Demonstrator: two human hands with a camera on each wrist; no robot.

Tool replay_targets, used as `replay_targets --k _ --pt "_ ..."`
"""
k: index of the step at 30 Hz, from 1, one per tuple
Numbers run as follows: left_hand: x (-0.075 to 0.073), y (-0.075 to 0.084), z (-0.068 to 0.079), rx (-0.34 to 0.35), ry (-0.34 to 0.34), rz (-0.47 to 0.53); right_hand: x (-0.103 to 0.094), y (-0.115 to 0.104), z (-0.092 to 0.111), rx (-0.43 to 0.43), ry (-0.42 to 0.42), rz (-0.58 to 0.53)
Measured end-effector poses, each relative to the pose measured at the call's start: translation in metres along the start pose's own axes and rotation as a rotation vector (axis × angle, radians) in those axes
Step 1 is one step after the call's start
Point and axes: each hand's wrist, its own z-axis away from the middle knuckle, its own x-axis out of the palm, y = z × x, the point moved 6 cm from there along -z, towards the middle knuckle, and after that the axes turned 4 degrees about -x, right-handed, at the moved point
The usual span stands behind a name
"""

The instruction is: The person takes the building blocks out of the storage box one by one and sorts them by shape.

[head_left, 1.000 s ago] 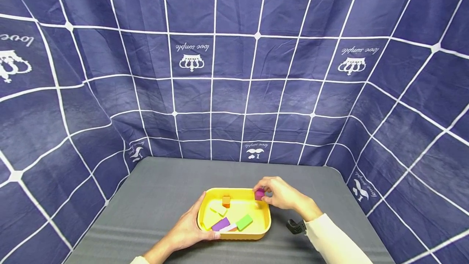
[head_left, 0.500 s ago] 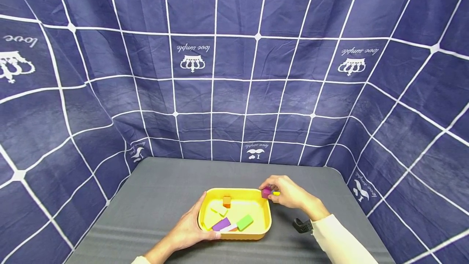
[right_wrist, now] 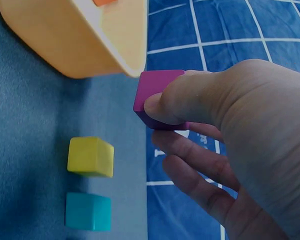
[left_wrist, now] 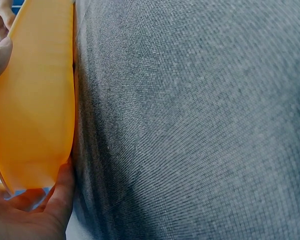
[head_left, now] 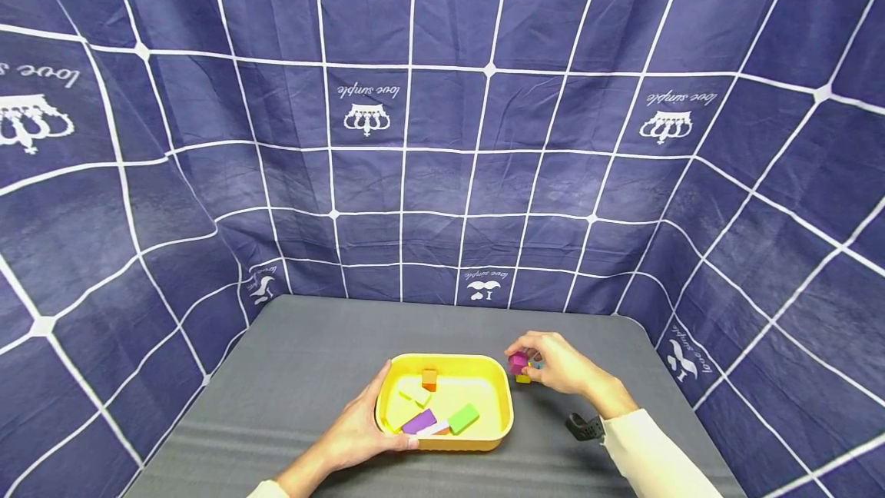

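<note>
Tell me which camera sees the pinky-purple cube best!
The right wrist view: the pinky-purple cube looks big there, pinched in the right hand. The head view shows it small and partly covered; the left wrist view doesn't show it.

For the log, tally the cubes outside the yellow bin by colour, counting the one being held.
Magenta cube: 1, held in the right hand
Yellow cube: 1, outside the bin
Teal cube: 1, beside the yellow one
Total: 3

Room lies behind the tray; yellow cube and teal cube obstruct its right.
</note>
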Motion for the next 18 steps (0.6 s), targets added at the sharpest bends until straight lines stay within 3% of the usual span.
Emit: replay_targets --k 18 --pt "-0.001 0.002 0.000 0.011 -0.008 0.002 -0.008 0.032 0.025 0.111 0.029 -0.065"
